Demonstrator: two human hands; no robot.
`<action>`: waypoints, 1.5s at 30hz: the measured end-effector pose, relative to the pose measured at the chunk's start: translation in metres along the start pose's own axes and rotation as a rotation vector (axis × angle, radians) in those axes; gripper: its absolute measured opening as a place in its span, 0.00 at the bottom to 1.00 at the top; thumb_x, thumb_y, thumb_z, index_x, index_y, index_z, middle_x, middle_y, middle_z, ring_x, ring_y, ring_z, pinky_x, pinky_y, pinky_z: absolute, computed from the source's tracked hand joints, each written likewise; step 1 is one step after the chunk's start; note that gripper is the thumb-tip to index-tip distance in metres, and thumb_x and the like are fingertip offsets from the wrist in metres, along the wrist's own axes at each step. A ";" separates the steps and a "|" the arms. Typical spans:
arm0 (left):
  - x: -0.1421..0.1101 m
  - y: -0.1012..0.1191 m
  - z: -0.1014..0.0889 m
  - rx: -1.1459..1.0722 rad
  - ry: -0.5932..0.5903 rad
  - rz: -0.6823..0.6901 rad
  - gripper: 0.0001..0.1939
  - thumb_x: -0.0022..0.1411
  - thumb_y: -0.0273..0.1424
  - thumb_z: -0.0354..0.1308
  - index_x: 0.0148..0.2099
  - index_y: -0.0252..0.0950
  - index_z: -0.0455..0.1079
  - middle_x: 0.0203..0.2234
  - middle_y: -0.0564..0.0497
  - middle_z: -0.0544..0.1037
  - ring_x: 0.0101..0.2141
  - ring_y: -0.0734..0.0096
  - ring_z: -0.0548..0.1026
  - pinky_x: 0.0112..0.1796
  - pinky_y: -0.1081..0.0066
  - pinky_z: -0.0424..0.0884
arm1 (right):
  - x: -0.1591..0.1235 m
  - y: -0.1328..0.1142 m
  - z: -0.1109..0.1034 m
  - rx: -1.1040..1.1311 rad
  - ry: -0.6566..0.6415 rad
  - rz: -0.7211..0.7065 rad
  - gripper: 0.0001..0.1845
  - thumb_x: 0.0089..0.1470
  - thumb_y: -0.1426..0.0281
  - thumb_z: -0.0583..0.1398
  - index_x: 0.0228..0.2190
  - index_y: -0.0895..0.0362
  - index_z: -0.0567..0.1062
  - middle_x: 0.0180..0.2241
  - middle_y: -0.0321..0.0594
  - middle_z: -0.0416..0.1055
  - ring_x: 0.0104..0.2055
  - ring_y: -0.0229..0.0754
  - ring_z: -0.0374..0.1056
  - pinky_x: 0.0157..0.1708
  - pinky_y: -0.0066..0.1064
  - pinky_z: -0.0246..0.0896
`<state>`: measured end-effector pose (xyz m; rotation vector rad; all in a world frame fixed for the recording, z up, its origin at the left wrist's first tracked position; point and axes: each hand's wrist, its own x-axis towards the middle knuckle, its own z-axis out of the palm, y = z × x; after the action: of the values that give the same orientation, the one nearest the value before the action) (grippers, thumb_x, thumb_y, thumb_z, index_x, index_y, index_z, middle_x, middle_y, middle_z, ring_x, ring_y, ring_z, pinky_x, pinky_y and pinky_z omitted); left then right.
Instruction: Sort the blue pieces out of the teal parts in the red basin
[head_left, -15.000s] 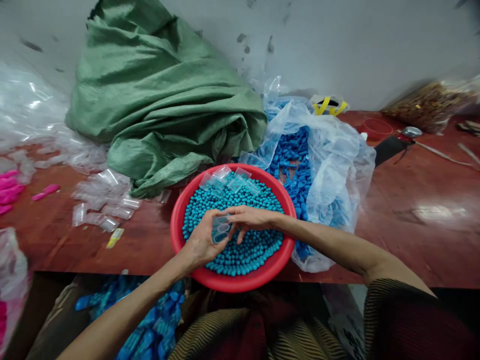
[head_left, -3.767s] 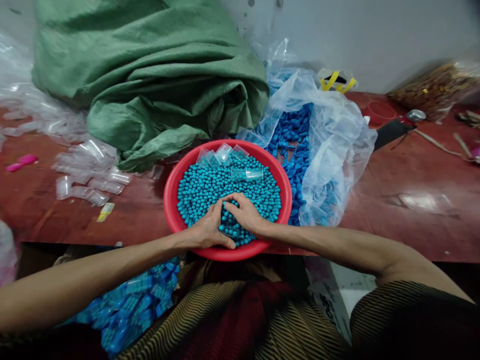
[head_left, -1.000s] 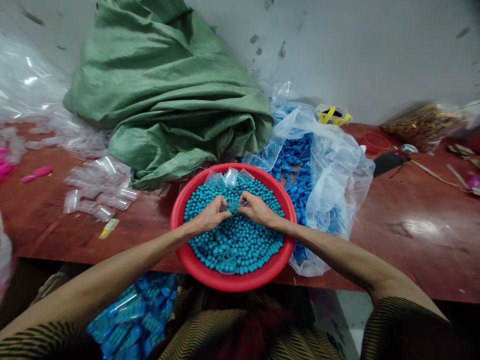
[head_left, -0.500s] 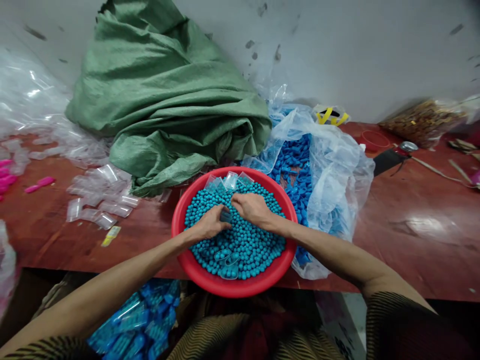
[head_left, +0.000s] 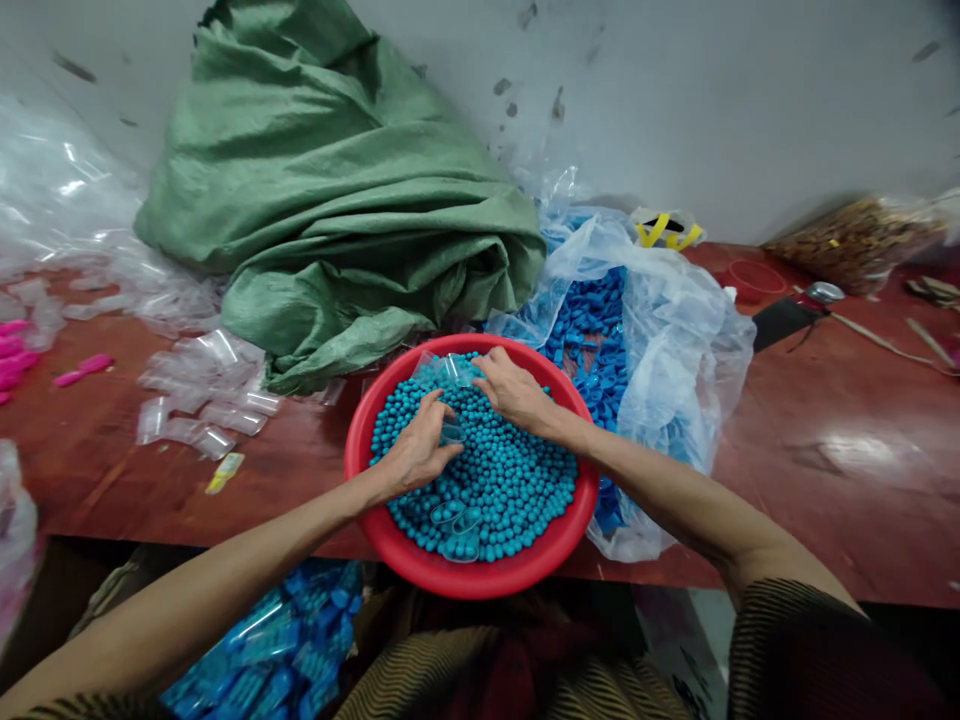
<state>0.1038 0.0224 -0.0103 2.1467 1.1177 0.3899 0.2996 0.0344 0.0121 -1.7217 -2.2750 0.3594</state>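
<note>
A red basin (head_left: 581, 520) full of small turquoise beads (head_left: 510, 480) stands in front of me. Over the left part of the beads is my left hand (head_left: 420, 445), its thumb and fingers curled round a clear plastic sleeve (head_left: 451, 430). My right hand (head_left: 517, 392) reaches to the far side of the basin. Its fingertips close at the edge of other clear plastic sleeves (head_left: 439, 370) lying on the beads; the fingers partly hide what they grip. More clear sleeves (head_left: 461, 535) rest near the basin's front rim, with beads in or under them.
Behind the basin slumps a green woven sack (head_left: 360, 200). Clear sleeves (head_left: 217, 385) and pink pieces (head_left: 82, 370) lie on the red table (head_left: 810, 480) to the left. An open plastic bag (head_left: 667, 350) of blue parts (head_left: 596, 330) is at right. Filled blue packs (head_left: 270, 640) sit below the table edge.
My right hand has moved away from the left hand, out to the clear sleeves at the basin's far side. The left hand stays nearly in place with its fingers a little more spread.
</note>
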 end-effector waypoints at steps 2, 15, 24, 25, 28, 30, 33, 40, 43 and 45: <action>0.001 0.005 0.000 -0.003 -0.036 0.027 0.18 0.53 0.29 0.56 0.46 0.36 0.57 0.60 0.38 0.53 0.58 0.53 0.61 0.54 0.55 0.62 | -0.013 -0.005 0.011 0.087 -0.066 -0.017 0.15 0.60 0.70 0.51 0.48 0.62 0.66 0.45 0.49 0.65 0.45 0.43 0.64 0.44 0.34 0.61; 0.006 0.004 0.011 0.190 -0.298 -0.035 0.25 0.49 0.29 0.56 0.51 0.33 0.59 0.44 0.40 0.69 0.47 0.52 0.67 0.47 0.57 0.65 | -0.030 -0.015 0.001 -0.266 -0.303 -0.091 0.14 0.61 0.73 0.46 0.42 0.58 0.70 0.41 0.49 0.70 0.42 0.48 0.68 0.35 0.34 0.63; 0.009 0.003 0.007 0.207 -0.305 -0.052 0.19 0.49 0.32 0.56 0.45 0.33 0.61 0.38 0.44 0.71 0.41 0.57 0.70 0.41 0.61 0.68 | -0.002 -0.010 0.013 -0.297 -0.221 0.087 0.16 0.58 0.67 0.55 0.46 0.61 0.66 0.47 0.54 0.63 0.41 0.49 0.70 0.34 0.36 0.67; 0.008 0.001 0.007 0.182 -0.290 -0.037 0.20 0.49 0.32 0.57 0.46 0.34 0.61 0.39 0.44 0.71 0.42 0.57 0.70 0.42 0.60 0.68 | -0.001 -0.009 0.012 -0.310 -0.217 0.122 0.15 0.59 0.68 0.53 0.46 0.62 0.66 0.47 0.54 0.63 0.39 0.49 0.70 0.33 0.36 0.67; 0.006 -0.003 0.012 0.130 -0.241 0.007 0.24 0.49 0.31 0.58 0.49 0.34 0.60 0.42 0.43 0.71 0.45 0.56 0.70 0.46 0.58 0.68 | -0.007 -0.007 0.008 -0.362 -0.217 0.162 0.16 0.60 0.76 0.45 0.46 0.64 0.67 0.46 0.57 0.64 0.39 0.49 0.71 0.33 0.36 0.67; 0.005 -0.002 0.015 0.114 -0.191 0.067 0.23 0.49 0.30 0.57 0.49 0.33 0.60 0.46 0.40 0.70 0.50 0.53 0.68 0.49 0.54 0.66 | -0.013 -0.009 0.006 -0.374 -0.208 0.135 0.19 0.59 0.80 0.42 0.45 0.65 0.68 0.44 0.56 0.66 0.40 0.49 0.70 0.35 0.36 0.66; 0.005 0.000 0.017 0.110 -0.132 0.180 0.23 0.49 0.27 0.57 0.49 0.33 0.59 0.56 0.36 0.62 0.60 0.50 0.57 0.56 0.51 0.59 | -0.021 -0.008 0.004 -0.308 -0.158 0.062 0.18 0.59 0.79 0.42 0.43 0.63 0.69 0.41 0.52 0.68 0.42 0.47 0.68 0.38 0.34 0.65; 0.006 -0.003 0.014 0.168 -0.246 0.130 0.25 0.50 0.25 0.55 0.51 0.32 0.56 0.58 0.33 0.59 0.60 0.50 0.59 0.56 0.53 0.60 | -0.018 0.004 -0.004 -0.110 -0.139 0.081 0.13 0.62 0.73 0.47 0.42 0.61 0.70 0.41 0.47 0.70 0.44 0.43 0.67 0.44 0.33 0.62; 0.005 -0.001 0.012 0.113 -0.252 0.084 0.25 0.51 0.26 0.54 0.52 0.33 0.55 0.49 0.38 0.68 0.52 0.54 0.68 0.51 0.54 0.66 | -0.016 -0.001 -0.005 -0.192 -0.151 0.155 0.16 0.60 0.66 0.52 0.46 0.62 0.68 0.45 0.52 0.68 0.44 0.49 0.68 0.40 0.36 0.64; 0.004 0.002 0.011 0.095 -0.212 0.088 0.23 0.51 0.27 0.54 0.50 0.34 0.56 0.49 0.39 0.68 0.53 0.54 0.67 0.52 0.54 0.65 | -0.016 -0.005 0.001 -0.237 -0.200 0.168 0.19 0.57 0.63 0.56 0.47 0.62 0.68 0.46 0.55 0.67 0.42 0.51 0.69 0.38 0.37 0.65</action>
<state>0.1127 0.0199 -0.0171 2.2653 0.9416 0.1457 0.2989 0.0172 0.0119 -2.0887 -2.3997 0.3186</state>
